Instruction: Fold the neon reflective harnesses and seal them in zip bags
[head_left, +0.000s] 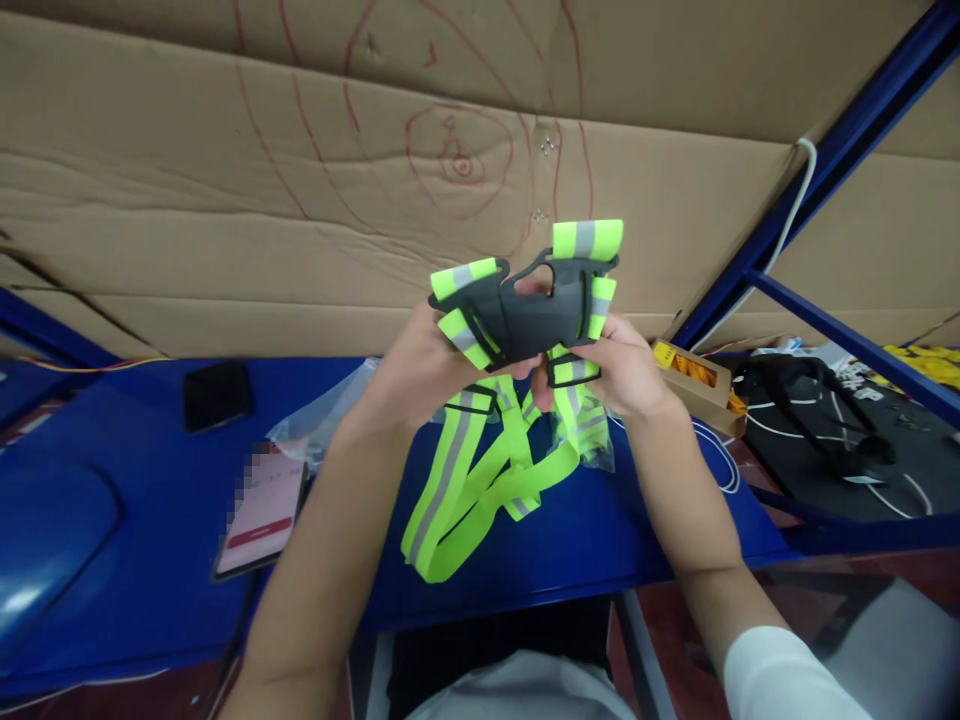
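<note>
Both my hands hold up a neon-yellow reflective belt (442,500) by its black plastic buckle (536,312). The buckle's two halves sit joined together. My left hand (420,365) grips the buckle's left end from behind, its fingers partly hidden. At the right end, my right hand (626,365) pinches the strap near a black slider (574,370). A second slider (471,400) is on the strap below my left hand. The strap, with its grey stripe, hangs in loops above the blue table (420,610).
A tablet (262,510), a dark flat object (217,395) and a clear plastic bag (322,415) lie on the left. Behind my right hand is a bag with yellow-green strap (600,440). A cardboard box (697,385) stands right, near a blue metal frame (847,320). Cardboard (300,230) lines the back.
</note>
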